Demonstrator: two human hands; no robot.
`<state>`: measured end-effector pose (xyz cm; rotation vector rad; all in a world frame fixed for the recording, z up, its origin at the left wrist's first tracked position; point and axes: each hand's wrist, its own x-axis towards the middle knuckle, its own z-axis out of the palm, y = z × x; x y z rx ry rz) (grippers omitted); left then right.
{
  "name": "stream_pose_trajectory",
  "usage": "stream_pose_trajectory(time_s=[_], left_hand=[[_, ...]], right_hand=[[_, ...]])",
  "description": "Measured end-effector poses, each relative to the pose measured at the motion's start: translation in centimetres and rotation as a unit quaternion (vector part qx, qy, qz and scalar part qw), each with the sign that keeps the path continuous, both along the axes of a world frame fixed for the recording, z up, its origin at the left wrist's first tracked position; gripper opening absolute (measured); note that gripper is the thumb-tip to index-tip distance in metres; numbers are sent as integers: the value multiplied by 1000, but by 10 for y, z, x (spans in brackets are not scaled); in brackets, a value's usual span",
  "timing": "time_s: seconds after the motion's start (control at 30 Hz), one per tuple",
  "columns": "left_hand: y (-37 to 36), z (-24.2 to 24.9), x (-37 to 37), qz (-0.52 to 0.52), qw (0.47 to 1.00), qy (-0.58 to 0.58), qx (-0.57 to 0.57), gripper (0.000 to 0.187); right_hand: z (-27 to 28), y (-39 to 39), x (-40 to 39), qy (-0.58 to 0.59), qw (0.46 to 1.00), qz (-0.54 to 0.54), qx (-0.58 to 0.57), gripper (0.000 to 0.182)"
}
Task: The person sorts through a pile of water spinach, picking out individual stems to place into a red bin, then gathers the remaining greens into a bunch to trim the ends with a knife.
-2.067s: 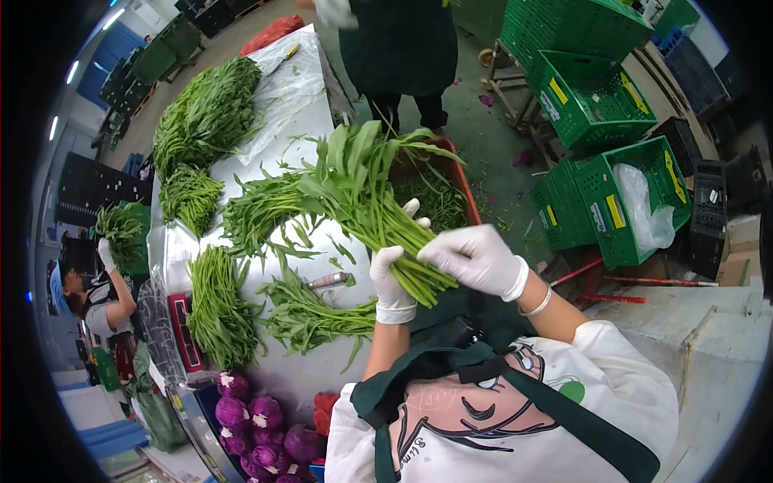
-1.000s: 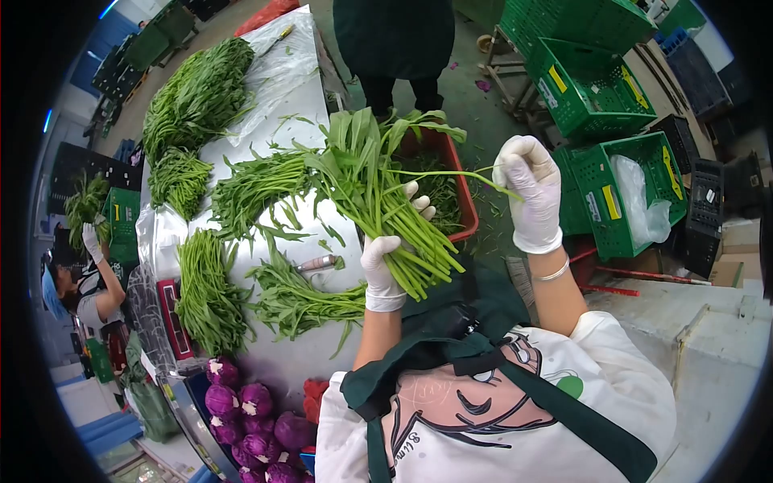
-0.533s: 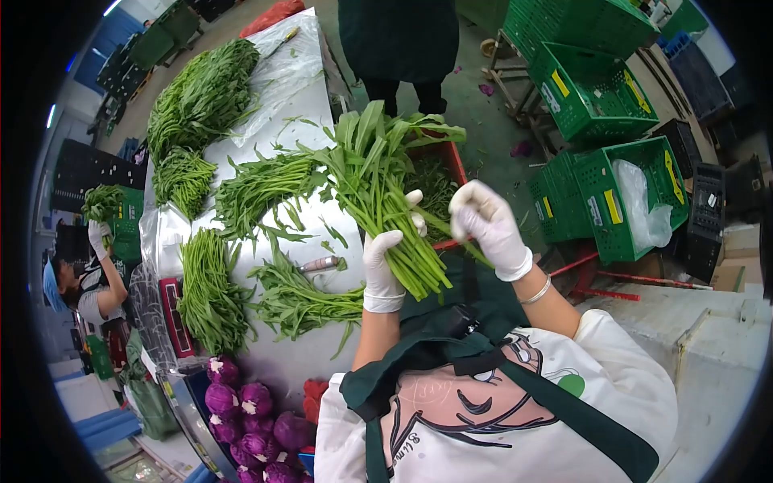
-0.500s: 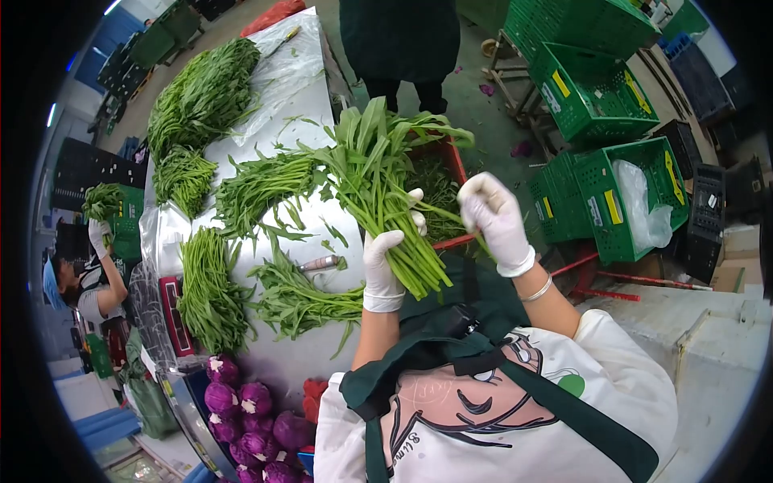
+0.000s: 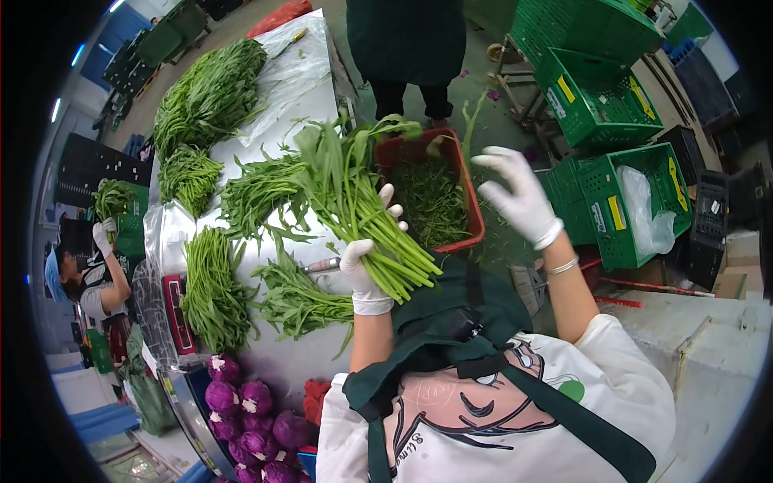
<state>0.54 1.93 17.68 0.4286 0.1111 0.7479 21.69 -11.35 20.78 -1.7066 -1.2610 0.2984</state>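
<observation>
Green bunch held above the edge of a steel table

In the head view, a silvery metal table [image 5: 283, 366] piled with greens stands in a workroom with a green floor and green plastic crates [image 5: 604, 221]. The white-gloved left hand [image 5: 369, 278] has its grip closed around a long-stemmed, leafy green bunch [image 5: 362, 213] between the table and a red plastic bin [image 5: 477, 221]. Its long axis slants, leaves up-left, cut ends down-right toward the wearer. The white-gloved right hand [image 5: 519, 201] is spread, released. Stems hide the left palm; the person opposite [image 5: 407, 40] is cut off.
</observation>
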Motion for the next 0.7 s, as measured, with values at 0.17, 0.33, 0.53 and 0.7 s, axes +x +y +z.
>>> stream_pose_trajectory(time_s=[0.17,0.33,0.53,0.7], left_hand=[[-17,6,1,-63,997,39,-19,78],[-18,-1,-12,-88,992,92,-14,74],[-6,-14,-9,-67,996,17,-59,67],[-6,7,-7,4,997,57,-55,71]], right_hand=[[20,38,-62,-151,979,135,34,54],[3,51,-65,-151,983,79,74,16],[6,25,-70,-137,975,109,134,18],[9,-6,-57,180,964,176,88,10]])
